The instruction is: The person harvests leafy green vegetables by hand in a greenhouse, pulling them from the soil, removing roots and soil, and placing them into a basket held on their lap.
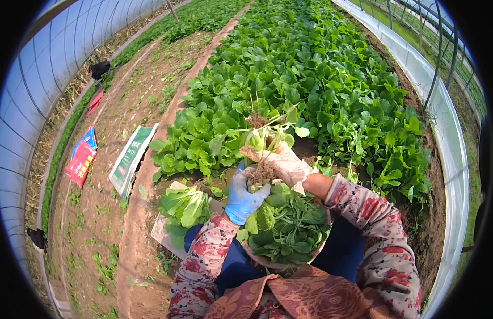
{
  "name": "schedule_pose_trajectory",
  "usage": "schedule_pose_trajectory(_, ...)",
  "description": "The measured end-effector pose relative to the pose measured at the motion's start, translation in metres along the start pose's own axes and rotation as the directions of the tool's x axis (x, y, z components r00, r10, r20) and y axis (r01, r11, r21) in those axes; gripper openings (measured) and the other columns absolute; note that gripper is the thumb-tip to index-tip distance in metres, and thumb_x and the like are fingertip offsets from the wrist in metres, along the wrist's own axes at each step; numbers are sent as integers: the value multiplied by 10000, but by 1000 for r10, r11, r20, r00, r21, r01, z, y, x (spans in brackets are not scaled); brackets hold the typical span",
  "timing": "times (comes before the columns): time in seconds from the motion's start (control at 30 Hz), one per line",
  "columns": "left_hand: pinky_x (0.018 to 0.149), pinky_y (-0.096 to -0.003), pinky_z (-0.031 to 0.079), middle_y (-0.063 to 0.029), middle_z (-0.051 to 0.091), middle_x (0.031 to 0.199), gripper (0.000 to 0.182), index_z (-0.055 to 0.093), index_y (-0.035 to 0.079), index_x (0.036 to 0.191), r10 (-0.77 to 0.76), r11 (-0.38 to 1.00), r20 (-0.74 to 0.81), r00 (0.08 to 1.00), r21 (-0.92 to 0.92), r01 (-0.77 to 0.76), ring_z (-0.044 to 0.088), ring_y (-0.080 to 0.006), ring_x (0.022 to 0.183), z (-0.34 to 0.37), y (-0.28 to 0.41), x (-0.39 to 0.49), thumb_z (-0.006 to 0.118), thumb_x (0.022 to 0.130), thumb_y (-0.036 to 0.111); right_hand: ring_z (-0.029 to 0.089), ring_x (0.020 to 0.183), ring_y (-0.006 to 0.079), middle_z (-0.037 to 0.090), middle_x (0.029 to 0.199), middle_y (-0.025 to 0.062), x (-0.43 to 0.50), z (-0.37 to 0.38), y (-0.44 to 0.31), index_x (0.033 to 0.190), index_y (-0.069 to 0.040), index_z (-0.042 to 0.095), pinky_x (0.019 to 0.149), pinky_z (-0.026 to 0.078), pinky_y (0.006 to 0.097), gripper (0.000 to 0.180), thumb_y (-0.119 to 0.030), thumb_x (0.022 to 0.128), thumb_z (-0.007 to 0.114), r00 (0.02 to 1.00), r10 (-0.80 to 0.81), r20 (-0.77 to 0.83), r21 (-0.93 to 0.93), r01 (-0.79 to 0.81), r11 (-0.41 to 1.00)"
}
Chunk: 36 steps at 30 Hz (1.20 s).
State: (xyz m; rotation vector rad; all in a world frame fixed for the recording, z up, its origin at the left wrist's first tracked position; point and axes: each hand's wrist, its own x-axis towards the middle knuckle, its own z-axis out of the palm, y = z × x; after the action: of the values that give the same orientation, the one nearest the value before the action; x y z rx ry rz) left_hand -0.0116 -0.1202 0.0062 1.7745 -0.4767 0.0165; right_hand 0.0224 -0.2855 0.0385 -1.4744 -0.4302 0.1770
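Observation:
My left hand (pixel 245 197), in a blue glove, is closed on leafy green plants (pixel 265 215) whose roots point upward and whose leaves hang down. My right hand (pixel 284 163), in a pale, soil-stained glove, holds more uprooted plants (pixel 257 140) just above, with thin stems and a brown root clump (pixel 257 120). The two hands are close together, and the roots partly hide the fingers. Below them, between my knees, a round basket (pixel 266 262) holds dark green leaves (pixel 296 235). A bunch of leafy greens with pale stems (pixel 190 205) lies to the left of my left hand.
Dense leafy plants (pixel 286 63) grow in front. A flat pale sheet (pixel 166 235) lies under the bunch. Further left, a green-and-white sack (pixel 132 159) and a red bag (pixel 82 162) lie on the soil. White plastic film (pixel 449 131) edges the right side.

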Motion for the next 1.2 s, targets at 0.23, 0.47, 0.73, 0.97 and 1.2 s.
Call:
schedule_pose_trajectory(0.23,701,-288,499,-100,589,977,366,623,-13,1018,230,866,39,972,449,-222,600,-165,804,-11,-3,5,749,679,46,607,921,123,666,1069,56,-2,2,-29,1156,-55,635,827,497,303,311,-253,917,658,905,92,-416,196,-10,981)
schedule_pose_trajectory(0.47,784,-291,492,-103,615,996,353,635,24,1017,214,930,88,973,287,-230,630,-208,855,-12,-3,6,749,688,86,642,797,126,679,1014,71,-6,-15,-8,1104,-41,654,635,514,266,264,-200,894,642,872,174,-458,230,-72,970)
schedule_pose_trajectory(0.73,843,-275,486,-44,651,1027,306,657,13,1062,-164,984,212,963,-26,174,613,-127,905,-28,11,-7,709,763,47,617,758,166,643,950,84,-15,-74,16,1093,30,590,650,544,262,176,-79,961,552,849,161,-504,713,304,631)
schedule_pose_trajectory(0.97,871,-363,493,-181,656,1032,418,647,15,1062,114,901,56,992,415,-127,639,-287,977,-41,-25,-4,757,683,151,635,906,237,656,1048,145,-65,-93,69,1226,-27,573,782,510,369,462,-330,884,639,824,564,51,-808,-299,509)
schedule_pose_trajectory(1.2,849,-449,465,-197,559,1121,480,633,64,1039,142,665,169,975,713,-220,553,-389,1011,-33,-7,-10,778,599,191,564,1102,215,591,1220,83,-27,-69,7,1379,-8,437,955,459,323,760,-181,750,826,986,100,-136,-238,-130,963)
